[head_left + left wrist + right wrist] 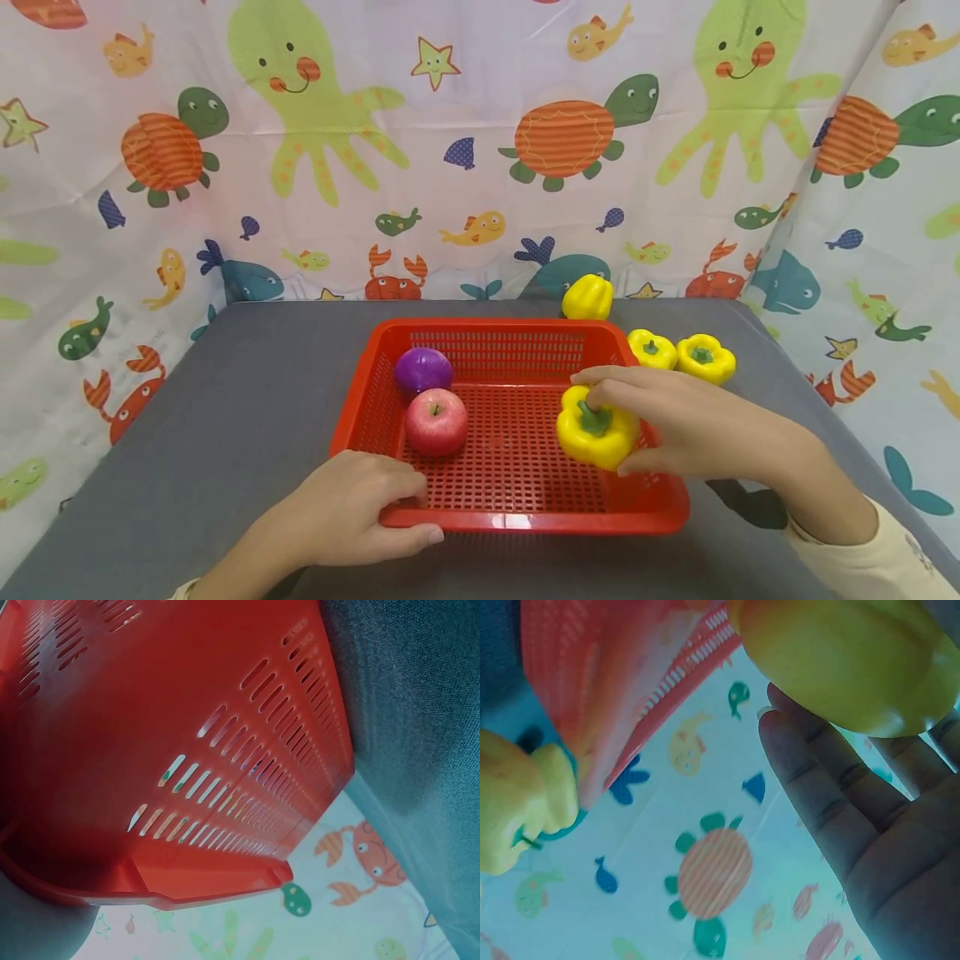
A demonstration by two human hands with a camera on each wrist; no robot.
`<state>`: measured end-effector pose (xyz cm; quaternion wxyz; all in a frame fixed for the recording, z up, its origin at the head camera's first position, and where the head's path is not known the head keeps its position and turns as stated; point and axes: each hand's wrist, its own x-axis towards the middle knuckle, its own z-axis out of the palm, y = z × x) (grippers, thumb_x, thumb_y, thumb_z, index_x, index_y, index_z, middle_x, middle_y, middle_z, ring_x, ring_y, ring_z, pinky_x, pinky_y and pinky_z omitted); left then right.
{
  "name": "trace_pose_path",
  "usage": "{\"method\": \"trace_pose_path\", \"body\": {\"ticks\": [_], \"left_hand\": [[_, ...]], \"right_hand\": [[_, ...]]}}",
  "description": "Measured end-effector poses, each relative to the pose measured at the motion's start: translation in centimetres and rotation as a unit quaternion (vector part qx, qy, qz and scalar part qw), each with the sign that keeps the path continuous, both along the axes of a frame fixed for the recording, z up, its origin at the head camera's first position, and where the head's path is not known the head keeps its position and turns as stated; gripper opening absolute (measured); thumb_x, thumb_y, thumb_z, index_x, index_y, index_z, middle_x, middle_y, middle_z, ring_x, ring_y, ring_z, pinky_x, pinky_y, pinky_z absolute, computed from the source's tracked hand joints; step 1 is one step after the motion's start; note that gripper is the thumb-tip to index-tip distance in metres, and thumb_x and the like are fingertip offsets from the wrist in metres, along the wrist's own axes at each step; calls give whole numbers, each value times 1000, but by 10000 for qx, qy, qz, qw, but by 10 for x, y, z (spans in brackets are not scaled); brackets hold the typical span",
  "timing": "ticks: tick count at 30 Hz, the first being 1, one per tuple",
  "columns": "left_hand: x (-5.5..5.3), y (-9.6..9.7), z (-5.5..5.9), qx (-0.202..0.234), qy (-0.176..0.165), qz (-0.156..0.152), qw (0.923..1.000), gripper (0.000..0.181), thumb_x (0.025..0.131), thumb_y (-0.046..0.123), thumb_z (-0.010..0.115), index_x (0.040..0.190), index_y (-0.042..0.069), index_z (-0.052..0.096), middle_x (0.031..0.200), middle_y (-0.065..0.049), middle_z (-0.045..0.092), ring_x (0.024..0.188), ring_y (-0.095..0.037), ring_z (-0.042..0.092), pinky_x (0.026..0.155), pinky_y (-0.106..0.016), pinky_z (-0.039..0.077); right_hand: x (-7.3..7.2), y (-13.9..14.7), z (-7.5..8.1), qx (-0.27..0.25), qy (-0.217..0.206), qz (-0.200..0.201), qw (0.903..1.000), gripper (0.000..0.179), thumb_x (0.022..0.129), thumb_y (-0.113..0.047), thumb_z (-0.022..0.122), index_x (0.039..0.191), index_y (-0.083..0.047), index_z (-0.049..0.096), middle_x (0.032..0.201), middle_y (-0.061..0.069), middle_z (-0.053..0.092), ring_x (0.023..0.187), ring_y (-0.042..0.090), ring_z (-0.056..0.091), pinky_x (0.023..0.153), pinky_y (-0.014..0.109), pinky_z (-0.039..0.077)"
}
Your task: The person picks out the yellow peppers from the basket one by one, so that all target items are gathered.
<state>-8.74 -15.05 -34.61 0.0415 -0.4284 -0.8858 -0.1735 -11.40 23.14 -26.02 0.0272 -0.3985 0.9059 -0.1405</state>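
My right hand (pixel 675 421) holds a yellow bell pepper (pixel 583 443) by its sides over the right end of a red plastic basket (pixel 517 522). In the right wrist view the same pepper (pixel 855 664) lies against the fingers (pixel 810 776). My left hand (pixel 352 508) grips the basket's near left rim, thumb outside and fingers over the edge. Inside, at the left, sit a red apple (pixel 437 422) and, behind it, a purple onion (pixel 423 370). The left wrist view shows the slotted outer wall (pixel 225 750) of the basket.
Beyond the basket's right side stand three more yellow bell peppers: one at the back (pixel 588 298), one beside the rim (pixel 651 348) and one farther right (pixel 705 359). The grey tabletop (pixel 202 400) meets a curtain (pixel 465 100) printed with sea animals.
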Motion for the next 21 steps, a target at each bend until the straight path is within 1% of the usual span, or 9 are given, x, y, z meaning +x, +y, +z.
{"method": "trace_pose_path", "body": {"ticks": [6,9,13,16,19,21], "left_hand": [[1,1,1,-19,-176,55,9998,31,92,62,59,77,35,52,66,26,39,57,5,39,52,-19,34],[1,0,1,-15,-168,65,9998,30,91,61,60,78,35,53,66,27,40,57,5,40,52,-19,34],[1,0,1,-4,-171,64,9998,31,91,61,60,77,35,52,66,27,40,57,5,40,52,-18,34],[1,0,0,-9,-164,72,9998,32,91,61,60,76,35,50,65,26,39,56,5,39,52,-18,33],[1,1,0,-28,-158,68,9998,32,92,62,59,76,35,49,65,26,38,56,5,39,51,-18,33],[1,1,0,-34,-97,48,9999,33,92,62,59,76,35,50,65,26,38,57,5,38,52,-18,33]], "right_hand": [[6,24,-11,-520,662,86,9964,64,66,-23,95,122,-27,64,142,-10,52,123,16,52,86,38,55],[7,34,-16,-804,862,127,9930,66,66,-22,95,125,-28,65,142,-8,53,125,16,50,83,35,56],[8,43,-20,-1121,920,200,9892,70,66,-21,95,128,-29,64,142,-6,53,125,15,47,83,31,55],[8,47,-21,-1187,962,182,9881,73,65,-21,96,130,-29,63,143,-6,52,125,13,46,84,31,54],[9,51,-21,-1196,1043,54,9873,76,63,-21,97,130,-31,63,143,-8,52,125,10,47,83,32,55],[9,55,-21,-1276,1032,-1,9864,77,62,-20,98,130,-31,63,143,-8,52,125,9,46,82,30,55]]}}
